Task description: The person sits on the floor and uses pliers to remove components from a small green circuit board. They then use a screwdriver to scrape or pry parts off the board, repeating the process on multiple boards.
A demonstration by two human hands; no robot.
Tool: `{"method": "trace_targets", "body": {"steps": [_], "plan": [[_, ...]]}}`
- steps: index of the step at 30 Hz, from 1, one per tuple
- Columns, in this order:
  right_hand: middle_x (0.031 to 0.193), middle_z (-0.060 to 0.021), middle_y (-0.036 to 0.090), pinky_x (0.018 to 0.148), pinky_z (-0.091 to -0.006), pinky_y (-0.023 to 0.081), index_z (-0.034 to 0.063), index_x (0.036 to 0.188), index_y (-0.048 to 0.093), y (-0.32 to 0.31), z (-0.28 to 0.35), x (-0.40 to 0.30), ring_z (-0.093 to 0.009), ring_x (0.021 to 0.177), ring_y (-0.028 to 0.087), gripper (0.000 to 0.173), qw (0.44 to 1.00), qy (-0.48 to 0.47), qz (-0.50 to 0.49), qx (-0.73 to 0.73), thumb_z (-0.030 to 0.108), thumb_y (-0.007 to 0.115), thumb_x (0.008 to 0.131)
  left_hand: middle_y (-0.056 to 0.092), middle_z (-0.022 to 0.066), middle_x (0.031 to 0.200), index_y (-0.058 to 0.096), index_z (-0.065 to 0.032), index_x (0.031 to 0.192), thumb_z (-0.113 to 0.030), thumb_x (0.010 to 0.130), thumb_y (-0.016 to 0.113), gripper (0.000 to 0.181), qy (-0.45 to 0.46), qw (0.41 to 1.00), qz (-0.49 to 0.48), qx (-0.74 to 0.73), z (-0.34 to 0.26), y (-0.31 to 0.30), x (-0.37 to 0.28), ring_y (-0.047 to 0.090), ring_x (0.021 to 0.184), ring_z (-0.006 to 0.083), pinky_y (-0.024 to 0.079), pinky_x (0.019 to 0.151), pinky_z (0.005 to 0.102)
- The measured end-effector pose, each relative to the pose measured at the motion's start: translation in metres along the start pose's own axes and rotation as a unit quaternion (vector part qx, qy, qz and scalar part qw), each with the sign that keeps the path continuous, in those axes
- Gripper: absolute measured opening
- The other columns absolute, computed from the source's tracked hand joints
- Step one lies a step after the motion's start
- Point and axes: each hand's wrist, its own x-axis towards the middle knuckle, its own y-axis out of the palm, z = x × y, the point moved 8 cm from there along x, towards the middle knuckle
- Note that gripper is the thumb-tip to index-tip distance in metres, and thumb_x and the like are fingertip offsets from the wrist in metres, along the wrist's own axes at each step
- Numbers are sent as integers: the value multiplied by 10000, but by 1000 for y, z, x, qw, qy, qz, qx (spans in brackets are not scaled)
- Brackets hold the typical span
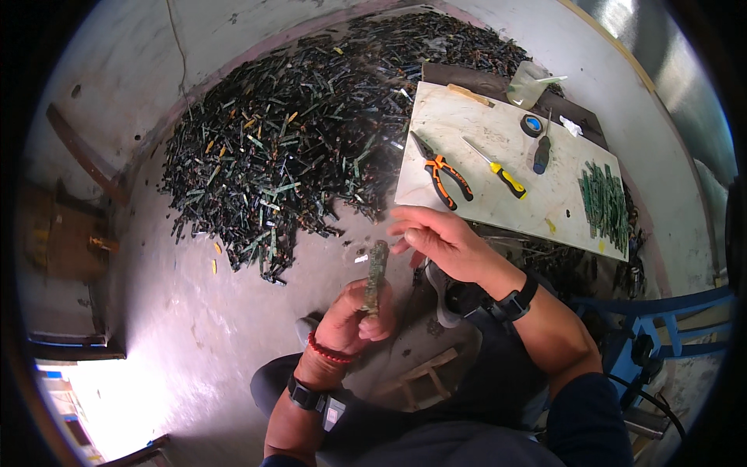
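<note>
My left hand (365, 309) grips a narrow green circuit board strip (376, 271), which stands up out of the fist above the floor. To its upper right, my right hand (435, 236) is held with fingers spread and bent, near the strip's top end and apart from it. It holds nothing that I can see. Beyond it, on a pale board (496, 152), lie long-nose pliers with orange and black handles (442, 172), a screwdriver with a yellow and black handle (503, 175) and a dark-handled screwdriver (543, 149). A stack of green circuit board strips (604, 204) lies at the board's right end.
A large heap of dark and green strips (292, 140) covers the floor ahead. A roll of tape (531, 125), a wooden-handled tool (468, 94), a crumpled white scrap (570, 125) and a plastic cup (525, 86) are at the board's far side. A blue chair (659, 327) stands at right.
</note>
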Motion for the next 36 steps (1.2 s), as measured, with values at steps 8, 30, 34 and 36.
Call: {"method": "trace_targets", "body": {"steps": [8,30,34,36], "plan": [[1074,-89,650,638,-263,554,-15,1214,572,14,-9,0,-151,833,674,291,991,96,30,88,177,479,1016,454,12,584,490,-49,852,-385,908,525,342,-13,996,33,-83,4,-5,13,420,475,143,333,470,291],[958,-171,648,790,-467,488,9,1012,641,-196,-14,-46,-364,910,609,309,763,86,-341,-542,288,636,880,418,-8,510,447,-109,816,-404,914,503,315,-40,992,71,-99,18,8,65,355,389,116,287,436,286],[785,-103,605,645,-367,463,2,978,608,-193,-9,-58,-233,694,576,224,855,80,-350,-374,215,611,907,415,-5,521,472,-103,819,-402,917,501,316,-41,991,67,-113,19,1,70,351,402,123,289,438,291],[734,-59,562,590,-301,428,2,998,601,-174,2,-71,-149,629,514,184,928,61,-271,-246,167,604,918,402,4,532,497,-96,805,-407,911,505,329,-44,990,64,-114,20,-2,72,332,420,129,272,438,293]]}}
